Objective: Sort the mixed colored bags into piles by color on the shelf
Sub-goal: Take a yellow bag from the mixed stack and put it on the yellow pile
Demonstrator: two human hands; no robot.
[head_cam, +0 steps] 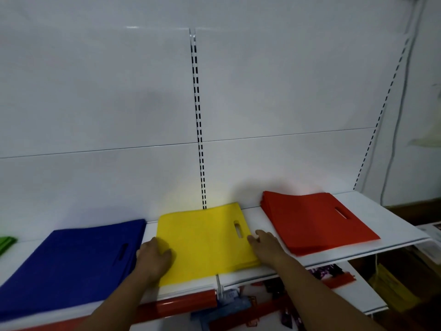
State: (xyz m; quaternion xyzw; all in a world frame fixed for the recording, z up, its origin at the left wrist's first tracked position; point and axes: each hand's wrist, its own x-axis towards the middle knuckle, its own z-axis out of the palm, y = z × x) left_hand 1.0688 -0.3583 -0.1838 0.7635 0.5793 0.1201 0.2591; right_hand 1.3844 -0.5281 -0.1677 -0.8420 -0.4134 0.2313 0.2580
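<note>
White shelf [381, 218] w/ flat bags sorted by colour. Far left, a sliver of green bags [6, 244], cut off by the frame edge. Next came the blue pile [71, 266], then the yellow pile [205, 242] mid-shelf. L hand [154, 258] rested on the yellow pile's left edge, fingers loosely bent, pressing on top. R hand [263, 242] touched its right edge, fingers fairly straight & together. Red pile [315, 223] lay further right, apart from the yellow.

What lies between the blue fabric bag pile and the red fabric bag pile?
The yellow fabric bag pile, left hand and right hand at its sides; head view.
</note>
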